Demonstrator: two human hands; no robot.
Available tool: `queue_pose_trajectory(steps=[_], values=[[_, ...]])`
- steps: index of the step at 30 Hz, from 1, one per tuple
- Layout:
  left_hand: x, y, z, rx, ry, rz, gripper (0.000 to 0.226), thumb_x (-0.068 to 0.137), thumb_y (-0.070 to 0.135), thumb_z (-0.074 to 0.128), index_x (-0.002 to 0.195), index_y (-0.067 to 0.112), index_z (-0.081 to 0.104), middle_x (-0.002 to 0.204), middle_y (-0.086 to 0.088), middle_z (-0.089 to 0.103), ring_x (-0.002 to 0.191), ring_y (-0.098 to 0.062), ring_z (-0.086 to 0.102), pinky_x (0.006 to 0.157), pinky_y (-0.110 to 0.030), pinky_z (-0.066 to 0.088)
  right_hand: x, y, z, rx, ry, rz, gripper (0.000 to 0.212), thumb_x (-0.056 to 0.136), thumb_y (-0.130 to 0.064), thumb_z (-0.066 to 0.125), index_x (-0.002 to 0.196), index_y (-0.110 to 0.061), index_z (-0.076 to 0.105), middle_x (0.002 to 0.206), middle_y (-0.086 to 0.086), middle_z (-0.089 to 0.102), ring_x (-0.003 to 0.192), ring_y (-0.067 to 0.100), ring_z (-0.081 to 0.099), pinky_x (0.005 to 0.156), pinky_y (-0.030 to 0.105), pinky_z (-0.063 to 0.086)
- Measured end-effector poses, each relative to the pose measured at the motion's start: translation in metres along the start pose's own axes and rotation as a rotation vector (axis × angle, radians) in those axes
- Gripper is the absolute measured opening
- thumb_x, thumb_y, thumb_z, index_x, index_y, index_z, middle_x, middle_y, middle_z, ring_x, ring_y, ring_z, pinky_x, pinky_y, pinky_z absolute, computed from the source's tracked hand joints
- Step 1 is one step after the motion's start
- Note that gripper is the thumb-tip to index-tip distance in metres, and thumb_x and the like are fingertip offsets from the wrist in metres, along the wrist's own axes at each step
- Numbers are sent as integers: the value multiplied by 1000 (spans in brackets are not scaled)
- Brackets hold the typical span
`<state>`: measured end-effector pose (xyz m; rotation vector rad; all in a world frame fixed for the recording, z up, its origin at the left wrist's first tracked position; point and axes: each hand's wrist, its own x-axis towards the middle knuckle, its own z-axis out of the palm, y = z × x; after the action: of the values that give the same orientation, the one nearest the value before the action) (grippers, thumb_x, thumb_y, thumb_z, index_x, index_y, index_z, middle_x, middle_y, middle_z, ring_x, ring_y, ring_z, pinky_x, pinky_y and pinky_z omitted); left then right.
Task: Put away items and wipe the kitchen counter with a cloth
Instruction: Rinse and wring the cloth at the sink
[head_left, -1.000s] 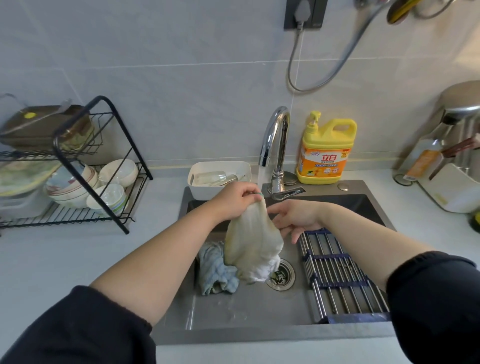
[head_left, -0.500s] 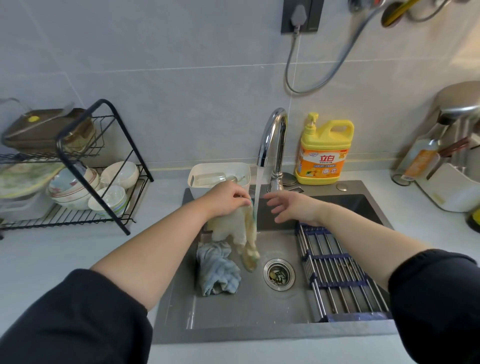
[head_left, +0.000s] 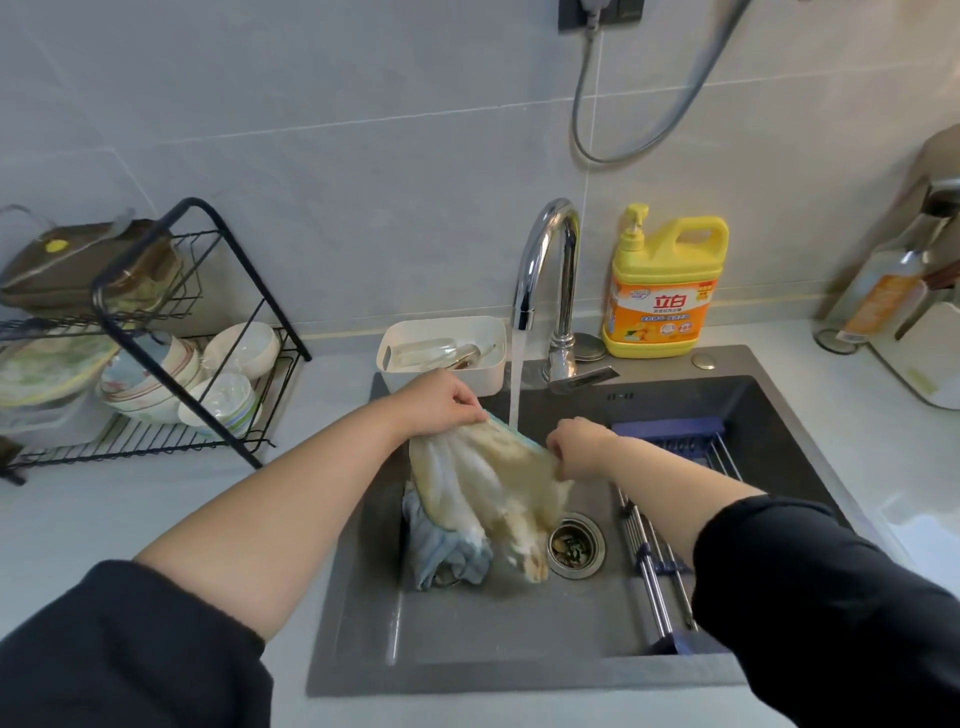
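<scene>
Rinsing cloth (head_left: 483, 478) under running tap (head_left: 551, 244), pinched along its top edge by left hand (head_left: 441, 402) and right hand (head_left: 577, 449); wiping of counter (head_left: 156, 512) apparently yet to come.

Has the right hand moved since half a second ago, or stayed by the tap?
Yes. The right hand has come away from the faucet base, toward the person, and now pinches the cloth edge beside the running water.

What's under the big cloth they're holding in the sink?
A crumpled blue cloth lies on the sink floor beneath the beige cloth. Its upper part is covered, so the rest can't be seen.
</scene>
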<state>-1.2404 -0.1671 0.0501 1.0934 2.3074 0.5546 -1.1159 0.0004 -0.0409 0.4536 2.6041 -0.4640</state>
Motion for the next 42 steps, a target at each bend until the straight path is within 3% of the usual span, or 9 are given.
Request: queue_pose_trajectory(steps=[4, 7, 12, 17, 21, 28, 32, 37, 42], values=[[-5, -11, 2, 474, -287, -153, 42, 76, 40, 76, 102, 9, 70, 87, 0, 63, 79, -16, 56, 61, -24, 41, -15, 22, -6, 187, 66, 75, 18, 87, -23, 55, 74, -11, 58, 81, 4, 53, 83, 24, 53, 72, 28, 43], [-7, -21, 2, 621, -274, -218, 36, 80, 36, 72, 97, 4, 68, 77, -2, 57, 76, -19, 51, 61, -26, 38, -23, 28, -20, 331, 196, 115, 29, 88, -25, 58, 64, -16, 45, 69, 0, 49, 72, 20, 49, 66, 28, 39], [-3, -26, 20, 121, 46, -202, 17, 84, 32, 69, 78, 26, 55, 80, -1, 68, 60, -14, 63, 62, -24, 48, -35, 21, -40, 677, 359, 97, 16, 89, -22, 63, 103, -14, 61, 97, 0, 60, 82, 15, 57, 61, 21, 47], [-5, 4, 25, -47, 163, 85, 17, 76, 22, 77, 77, 18, 61, 73, 5, 55, 67, -11, 48, 59, -25, 38, -41, 7, -46, 843, 116, -65, 43, 88, -9, 63, 126, -26, 56, 117, 3, 58, 96, 16, 60, 82, 29, 52], [-5, 10, 23, -87, 114, 202, 18, 75, 10, 77, 78, 19, 61, 70, 5, 51, 67, -12, 45, 62, -23, 37, -37, -9, -43, 736, 52, -123, 55, 79, -4, 69, 121, -37, 59, 126, 1, 54, 114, 19, 51, 99, 32, 43], [-16, -12, 30, -178, 41, 188, 21, 74, 7, 78, 84, 20, 66, 68, 9, 56, 61, 0, 47, 60, -10, 38, -39, -40, -31, 476, 129, -103, 21, 81, -22, 72, 102, -17, 70, 92, -1, 63, 86, 14, 57, 74, 24, 46], [-20, -54, 50, -286, 73, 19, 23, 71, 14, 82, 79, 23, 63, 74, 4, 58, 69, -9, 52, 66, -20, 41, -43, -39, -36, 592, 259, -76, 5, 82, -18, 71, 85, -16, 68, 79, -2, 59, 77, 14, 55, 68, 23, 46], [-4, -56, 93, -452, -47, 38, 85, 62, 19, 88, 135, 21, 45, 125, 6, 57, 115, -8, 52, 101, -26, 41, -41, -38, -39, 942, 216, -72, 7, 76, -5, 67, 76, -11, 64, 82, 14, 61, 80, 24, 58, 86, 42, 51], [27, -23, 121, -712, -1, -6, 24, 72, 16, 80, 95, 17, 71, 90, 4, 71, 87, -11, 66, 83, -29, 52, -47, -37, -49, 1367, 120, -158, 17, 83, 11, 52, 78, -5, 57, 81, 13, 61, 82, 23, 61, 90, 38, 49]])
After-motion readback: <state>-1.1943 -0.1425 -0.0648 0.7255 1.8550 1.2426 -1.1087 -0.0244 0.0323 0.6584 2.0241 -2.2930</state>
